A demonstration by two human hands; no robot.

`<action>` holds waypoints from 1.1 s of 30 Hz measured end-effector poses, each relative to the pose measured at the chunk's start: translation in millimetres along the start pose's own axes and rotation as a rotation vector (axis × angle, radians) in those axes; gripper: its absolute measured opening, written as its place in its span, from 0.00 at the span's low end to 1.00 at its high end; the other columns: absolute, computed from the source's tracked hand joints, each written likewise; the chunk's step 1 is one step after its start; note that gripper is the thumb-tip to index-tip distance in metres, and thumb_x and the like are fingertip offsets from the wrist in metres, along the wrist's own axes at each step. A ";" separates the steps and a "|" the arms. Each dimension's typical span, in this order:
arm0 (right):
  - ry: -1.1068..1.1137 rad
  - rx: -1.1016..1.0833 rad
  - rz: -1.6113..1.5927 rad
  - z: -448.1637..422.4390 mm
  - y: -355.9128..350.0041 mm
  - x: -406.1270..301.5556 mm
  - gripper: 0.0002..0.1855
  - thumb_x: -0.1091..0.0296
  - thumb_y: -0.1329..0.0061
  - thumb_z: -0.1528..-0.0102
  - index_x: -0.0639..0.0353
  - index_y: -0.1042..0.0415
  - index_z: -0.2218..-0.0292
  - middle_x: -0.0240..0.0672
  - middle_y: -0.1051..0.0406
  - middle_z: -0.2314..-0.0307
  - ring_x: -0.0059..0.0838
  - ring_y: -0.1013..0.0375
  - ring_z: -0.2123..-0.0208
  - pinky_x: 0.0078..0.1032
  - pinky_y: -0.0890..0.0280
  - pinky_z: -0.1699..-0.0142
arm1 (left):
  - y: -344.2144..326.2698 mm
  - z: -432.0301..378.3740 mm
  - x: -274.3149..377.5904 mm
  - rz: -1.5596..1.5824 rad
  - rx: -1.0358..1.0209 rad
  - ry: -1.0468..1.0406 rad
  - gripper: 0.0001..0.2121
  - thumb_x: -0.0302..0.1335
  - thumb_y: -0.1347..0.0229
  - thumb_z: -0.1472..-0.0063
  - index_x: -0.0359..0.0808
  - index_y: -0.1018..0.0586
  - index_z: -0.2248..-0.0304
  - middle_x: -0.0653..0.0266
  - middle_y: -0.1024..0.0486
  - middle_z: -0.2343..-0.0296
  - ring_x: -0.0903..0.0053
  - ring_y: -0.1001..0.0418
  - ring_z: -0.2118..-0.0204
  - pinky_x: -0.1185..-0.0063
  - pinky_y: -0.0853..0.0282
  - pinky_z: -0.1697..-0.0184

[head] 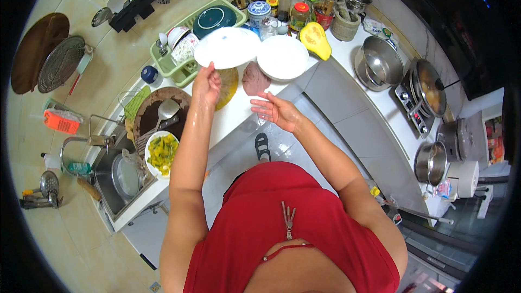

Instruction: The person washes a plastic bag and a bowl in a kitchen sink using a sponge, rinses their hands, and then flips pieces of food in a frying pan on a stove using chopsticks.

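Observation:
My left hand (207, 83) grips the near rim of a white plate (228, 49), which is tilted over the front of the green dish rack. My right hand (279, 110) is in the air above the counter's front edge, palm turned inward, fingers apart and holding nothing. Just beyond it lies a reddish-brown cloth or mat (255, 79), and behind that stands a white bowl (283, 57). A round yellow item (228, 87) lies partly hidden behind my left wrist. A white bowl of yellow and green food (163, 154) sits left of my left forearm.
The green dish rack (240, 16) holds bowls and a dark green dish. Half a squash (315, 40), jars and bottles stand behind. A round chopping board (142, 110) bears a ladle and a cleaver. The sink (110, 189) is at left; pots and a stove (413, 108) are at right.

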State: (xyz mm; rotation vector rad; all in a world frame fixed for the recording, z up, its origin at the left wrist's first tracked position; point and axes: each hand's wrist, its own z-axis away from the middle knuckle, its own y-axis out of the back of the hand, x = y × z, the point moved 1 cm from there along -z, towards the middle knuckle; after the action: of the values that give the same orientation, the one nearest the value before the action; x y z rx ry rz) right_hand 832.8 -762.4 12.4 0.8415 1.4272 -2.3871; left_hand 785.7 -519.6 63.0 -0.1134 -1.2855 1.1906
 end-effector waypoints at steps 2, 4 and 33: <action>-0.053 0.025 0.062 -13.7 1.4 -6.8 0.23 0.55 0.68 0.38 0.56 0.44 0.46 0.37 0.35 0.51 0.29 0.33 0.52 0.24 0.40 0.50 | -6.6 -51.4 20.9 0.058 0.053 -0.017 0.07 0.25 0.45 0.44 0.41 0.32 0.76 0.73 0.34 0.84 0.85 0.37 0.83 0.87 0.45 0.83; -0.075 0.031 0.081 -26.7 9.2 -13.7 0.23 0.55 0.67 0.38 0.56 0.44 0.46 0.37 0.35 0.52 0.29 0.33 0.52 0.23 0.40 0.49 | -12.2 -107.5 34.3 0.083 0.064 -0.039 0.07 0.25 0.46 0.43 0.42 0.32 0.74 0.73 0.35 0.84 0.84 0.38 0.83 0.87 0.44 0.83; -0.102 0.137 0.072 -64.9 96.8 -59.7 0.24 0.50 0.57 0.46 0.54 0.36 0.51 0.41 0.31 0.57 0.31 0.32 0.55 0.23 0.41 0.52 | 73.5 -389.4 32.3 0.156 0.362 0.058 0.15 0.33 0.57 0.37 0.27 0.35 0.61 0.53 0.29 0.71 0.67 0.30 0.72 0.75 0.31 0.71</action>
State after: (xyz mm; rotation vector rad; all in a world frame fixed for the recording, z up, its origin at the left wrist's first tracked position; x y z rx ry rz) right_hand 949.8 -759.8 -46.5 0.7763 1.1868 -2.4578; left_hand 1035.5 -259.0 -103.6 0.0176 -1.0062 1.5250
